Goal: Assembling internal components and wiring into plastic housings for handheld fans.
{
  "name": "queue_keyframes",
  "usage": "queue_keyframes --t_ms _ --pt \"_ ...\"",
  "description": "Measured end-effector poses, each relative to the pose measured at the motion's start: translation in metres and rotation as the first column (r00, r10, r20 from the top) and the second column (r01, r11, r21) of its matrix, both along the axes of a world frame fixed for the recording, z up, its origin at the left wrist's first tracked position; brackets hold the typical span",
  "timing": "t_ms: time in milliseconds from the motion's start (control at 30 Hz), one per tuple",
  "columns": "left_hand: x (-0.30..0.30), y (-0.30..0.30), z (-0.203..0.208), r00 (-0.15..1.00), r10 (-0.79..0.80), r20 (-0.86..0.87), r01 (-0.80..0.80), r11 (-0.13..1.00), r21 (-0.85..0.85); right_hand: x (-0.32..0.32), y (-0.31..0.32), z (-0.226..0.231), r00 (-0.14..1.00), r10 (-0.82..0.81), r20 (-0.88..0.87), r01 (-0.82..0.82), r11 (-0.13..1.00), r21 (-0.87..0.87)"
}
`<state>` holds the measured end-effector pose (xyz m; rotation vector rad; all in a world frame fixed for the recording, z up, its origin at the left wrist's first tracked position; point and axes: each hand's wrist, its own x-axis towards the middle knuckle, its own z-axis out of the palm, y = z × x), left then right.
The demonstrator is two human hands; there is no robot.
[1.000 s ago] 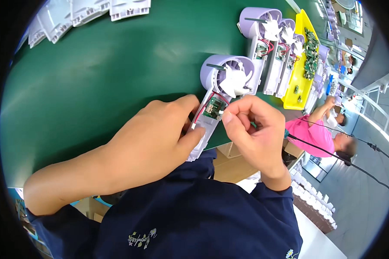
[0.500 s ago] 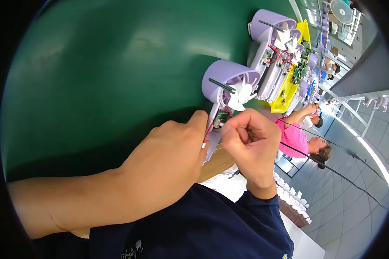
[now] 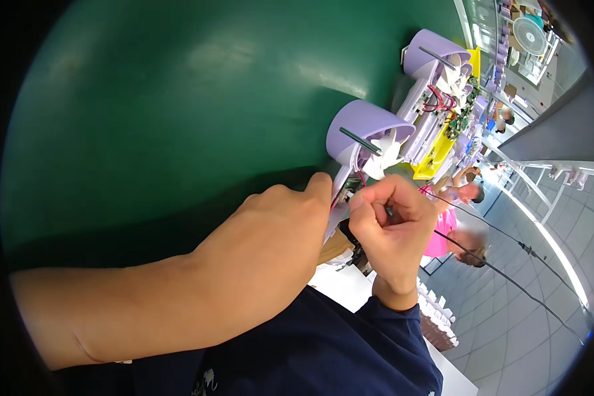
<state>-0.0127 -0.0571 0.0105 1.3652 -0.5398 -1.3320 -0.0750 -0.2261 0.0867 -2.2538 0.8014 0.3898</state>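
A half-open purple handheld fan [image 3: 361, 129] with white blades [image 3: 385, 155] lies tilted in front of me, a dark strip across its head. My left hand [image 3: 277, 231] is closed round its handle, hiding most of it. In the handle, just below the head, a small green circuit board [image 3: 351, 189] and thin red wires show between my hands. My right hand [image 3: 397, 228] is pinched, thumb against curled forefinger, right at the board. Whatever lies between those fingertips is too small and covered to make out.
More half-open purple fans [image 3: 432, 56] with red wires lie beyond. Beside them a yellow tray [image 3: 429, 168] holds several green circuit boards. A black cable [image 3: 518, 284] hangs at the right. Other people, one in a pink shirt [image 3: 437, 243], sit further along the green table [image 3: 145, 132].
The fan and both hands appear slightly further right in the view, which has shifted a little. My right fingertips stay pinched at the board, and my left hand keeps its hold on the handle.
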Motion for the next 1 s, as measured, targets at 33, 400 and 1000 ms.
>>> queue_keyframes --t_ms 33,400,1000 --pt "0.000 0.000 0.000 1.000 -0.001 -0.003 0.001 1.000 -0.004 -0.001 0.000 0.000 1.000 -0.001 -0.003 0.001 1.000 -0.004" --pt "-0.002 0.001 -0.002 1.000 0.029 0.011 -0.029 0.999 -0.024 0.011 0.009 0.004 0.946 0.309 -0.098 -0.324 0.899 -0.296" --pt "-0.006 0.002 -0.004 0.979 0.070 0.191 -0.051 0.993 -0.102 0.028 0.021 0.016 0.824 0.499 -0.268 -0.566 0.744 -0.356"
